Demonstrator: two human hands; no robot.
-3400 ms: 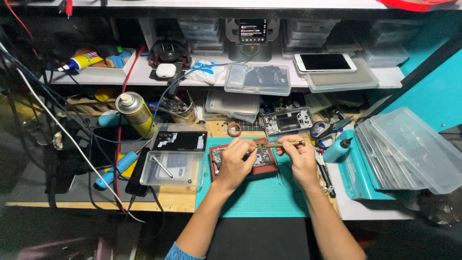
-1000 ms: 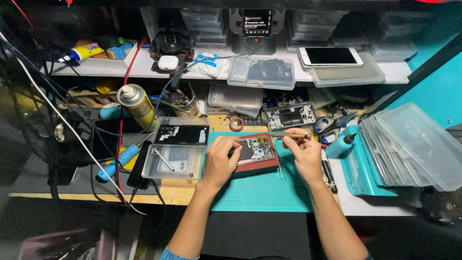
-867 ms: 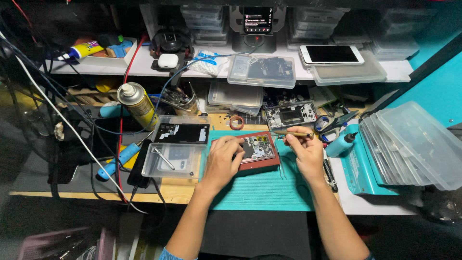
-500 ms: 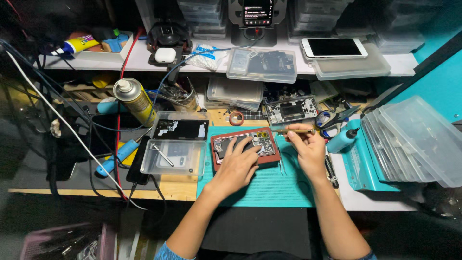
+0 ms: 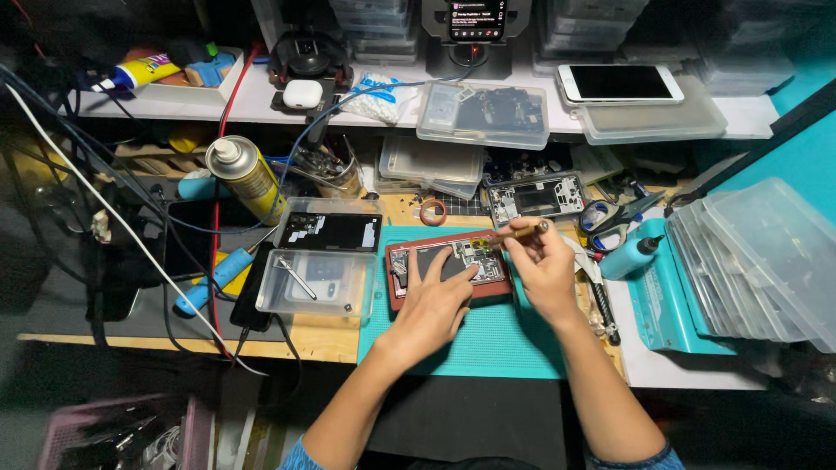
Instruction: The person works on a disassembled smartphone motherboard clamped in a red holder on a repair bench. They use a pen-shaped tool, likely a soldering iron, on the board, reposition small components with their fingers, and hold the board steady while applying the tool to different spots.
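Nearby, clear tray (image 5: pixel 277 296) holds silver tweezers (image 5: pixel 296 277).

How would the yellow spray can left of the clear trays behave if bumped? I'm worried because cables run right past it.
The spray can is tall and narrow and looks tilted, so it would probably tip easily. Being round, it would likely roll once down. The cables crossing beside it could snag and drag it.

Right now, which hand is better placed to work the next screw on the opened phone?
Right, probably. The right hand grips the screwdriver, whose tip points down at the opened phone. The left hand lies flat on the phone, steadying it, and holds no tool.
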